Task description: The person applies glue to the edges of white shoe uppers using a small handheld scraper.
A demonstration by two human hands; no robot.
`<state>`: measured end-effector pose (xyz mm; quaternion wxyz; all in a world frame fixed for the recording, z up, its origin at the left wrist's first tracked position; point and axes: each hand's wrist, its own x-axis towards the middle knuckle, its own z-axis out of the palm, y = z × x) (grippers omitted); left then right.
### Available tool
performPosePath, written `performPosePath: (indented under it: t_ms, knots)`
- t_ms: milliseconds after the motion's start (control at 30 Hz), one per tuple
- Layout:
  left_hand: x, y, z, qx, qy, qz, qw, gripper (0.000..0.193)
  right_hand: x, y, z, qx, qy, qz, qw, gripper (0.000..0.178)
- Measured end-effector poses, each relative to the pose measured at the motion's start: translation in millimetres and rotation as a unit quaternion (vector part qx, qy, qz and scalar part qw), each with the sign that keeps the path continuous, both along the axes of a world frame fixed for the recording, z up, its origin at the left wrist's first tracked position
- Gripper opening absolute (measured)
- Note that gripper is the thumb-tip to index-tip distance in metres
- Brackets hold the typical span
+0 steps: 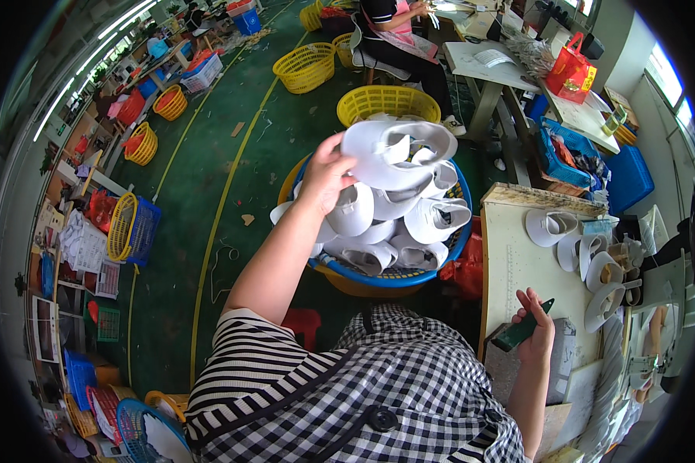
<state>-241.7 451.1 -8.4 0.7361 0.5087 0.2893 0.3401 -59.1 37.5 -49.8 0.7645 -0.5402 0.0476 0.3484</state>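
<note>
My left hand (pixel 329 176) is closed on the edge of a white shoe upper (pixel 374 166), held up over a heap. Beneath it, several more white shoe uppers (pixel 431 221) are piled in a round blue basket (pixel 398 279). Off to the right, my right hand (pixel 539 338) is closed around a dark green pointed hand tool (pixel 515 334); its exact kind is unclear. That hand is over the near part of a pale worktable (pixel 502 266). A few white uppers (pixel 550 225) lie along the table's right side.
Beyond the heap stands a yellow basket (pixel 388 96), with another yellow basket (pixel 305 69) farther left. A seated person (pixel 401 38) works at a far table. Red plastic (pixel 465 266) hangs between basket and worktable. A sewing machine (pixel 664 285) stands right.
</note>
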Motion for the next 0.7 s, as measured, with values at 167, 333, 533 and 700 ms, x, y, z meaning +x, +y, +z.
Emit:
performPosePath:
  t_ms: [167, 333, 533, 700]
  knots:
    - [-12.2, 36.4, -91.8, 0.008, 0.224, 0.095, 0.97, 0.05, 2.4, 1.7, -12.6, -0.024, 0.01, -0.075, 0.997, 0.026]
    - [4.5, 44.5, -111.1, 0.319, 0.38, 0.14, 0.857, 0.065, 0.0, -37.6, -30.1, -0.028, 0.001, -0.206, 0.978, 0.027]
    - [35.9, -28.1, -54.6, 0.488, 0.15, 0.107, 0.853, 0.043, -13.3, -72.9, -41.9, 0.002, 0.03, -0.342, 0.939, 0.017]
    - [155.3, -113.2, -84.5, 0.3, -0.065, -0.252, 0.918, 0.02, -58.0, -134.1, -55.1, 0.051, -0.026, -0.429, 0.901, 0.01]
